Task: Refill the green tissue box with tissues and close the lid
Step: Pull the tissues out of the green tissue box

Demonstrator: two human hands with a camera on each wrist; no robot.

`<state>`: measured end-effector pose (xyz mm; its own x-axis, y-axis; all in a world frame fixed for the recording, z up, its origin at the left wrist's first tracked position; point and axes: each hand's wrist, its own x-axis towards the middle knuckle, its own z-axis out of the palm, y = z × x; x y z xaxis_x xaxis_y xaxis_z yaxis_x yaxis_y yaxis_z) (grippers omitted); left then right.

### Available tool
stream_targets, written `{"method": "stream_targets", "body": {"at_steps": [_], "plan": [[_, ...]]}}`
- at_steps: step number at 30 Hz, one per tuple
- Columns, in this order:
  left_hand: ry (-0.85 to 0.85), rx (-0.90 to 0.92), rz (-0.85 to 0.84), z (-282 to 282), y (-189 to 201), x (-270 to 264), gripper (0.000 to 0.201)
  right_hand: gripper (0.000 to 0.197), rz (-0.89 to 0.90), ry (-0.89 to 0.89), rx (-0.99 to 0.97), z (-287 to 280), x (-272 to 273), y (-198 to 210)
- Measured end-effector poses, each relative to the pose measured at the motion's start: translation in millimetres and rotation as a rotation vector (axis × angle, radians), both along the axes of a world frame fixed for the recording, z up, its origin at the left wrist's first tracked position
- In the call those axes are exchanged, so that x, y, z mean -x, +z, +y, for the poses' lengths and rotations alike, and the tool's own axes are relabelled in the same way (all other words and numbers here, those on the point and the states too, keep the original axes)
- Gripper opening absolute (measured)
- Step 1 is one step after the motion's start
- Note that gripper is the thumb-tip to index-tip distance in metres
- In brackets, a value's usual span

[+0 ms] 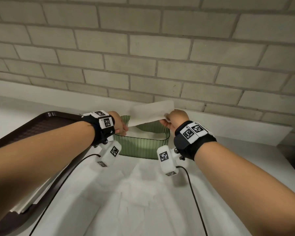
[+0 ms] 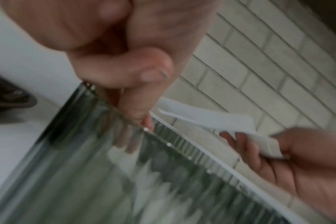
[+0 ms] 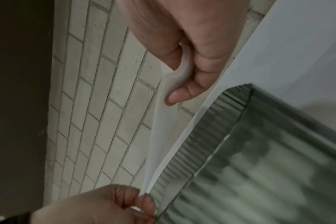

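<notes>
Head view: a dark tray (image 1: 41,123) lies left on the white table (image 1: 228,160). The left hand (image 1: 118,123) and right hand (image 1: 175,119) pinch a tissue (image 1: 152,113) by its ends over the open green box (image 1: 141,147), standing before a brick wall (image 1: 143,57). More tissues (image 1: 140,193) lie nearer.

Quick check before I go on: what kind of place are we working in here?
Probably a home or pantry counter: a white countertop against a pale brick-tile wall, a dark brown serving tray at the left, and the green tissue box near the wall.

White counter (image 1: 228,167): green box (image 1: 140,147), brown tray (image 1: 46,126).
</notes>
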<state>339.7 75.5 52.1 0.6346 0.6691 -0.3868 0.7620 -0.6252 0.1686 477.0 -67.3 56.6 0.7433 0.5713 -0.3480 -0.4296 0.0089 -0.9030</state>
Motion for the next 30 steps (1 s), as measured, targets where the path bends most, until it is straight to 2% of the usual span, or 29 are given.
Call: {"method": "stream_targets", "body": {"at_steps": [2,6,9,13,14,19,20,22,24,27,28,30], "plan": [[-0.021,-0.039,0.008,3.4,-2.4,-0.4,0.027,0.027,0.027,-0.011,-0.010,-3.8,-4.0,-0.2],[0.076,-0.119,-0.050,2.7,-3.8,-4.6,0.031,0.023,0.104,-0.018,-0.015,-7.4,-3.9,-6.1],[-0.013,-0.257,0.020,-2.8,8.6,-6.2,0.036,0.013,0.137,0.004,-0.002,-2.6,2.4,-10.6],[-0.034,-0.330,-0.045,-0.8,24.8,-5.0,0.032,0.020,0.167,0.055,-0.088,-0.2,13.3,-9.4],[-0.029,-0.344,-0.060,1.0,27.1,-4.1,0.029,0.018,0.095,0.104,-0.046,0.5,15.7,-10.1],[-0.006,-0.333,-0.180,2.0,24.3,1.9,0.024,0.012,-0.543,0.347,0.496,4.0,25.8,-16.6],[-0.012,-0.336,-0.195,0.4,21.9,3.0,0.024,0.016,-0.656,0.370,0.583,5.0,26.6,-16.5],[-0.035,-0.329,-0.223,-3.8,17.1,3.7,0.026,0.038,-0.806,0.392,0.724,5.0,28.6,-15.0],[-0.056,-0.313,-0.244,-9.9,14.8,2.3,0.026,0.047,-0.976,0.432,0.847,4.7,31.2,-15.0],[-0.108,-0.288,-0.190,-23.6,16.0,-6.8,0.033,0.045,-1.303,0.489,0.985,2.5,32.7,-3.5],[-0.147,-0.286,-0.140,-29.0,16.0,-12.2,0.040,0.043,-1.382,0.519,0.993,5.7,30.6,-3.4],[-0.239,-0.279,-0.036,-39.3,13.0,-22.8,0.053,0.042,-1.452,0.696,1.017,14.4,32.5,-3.9]]}}
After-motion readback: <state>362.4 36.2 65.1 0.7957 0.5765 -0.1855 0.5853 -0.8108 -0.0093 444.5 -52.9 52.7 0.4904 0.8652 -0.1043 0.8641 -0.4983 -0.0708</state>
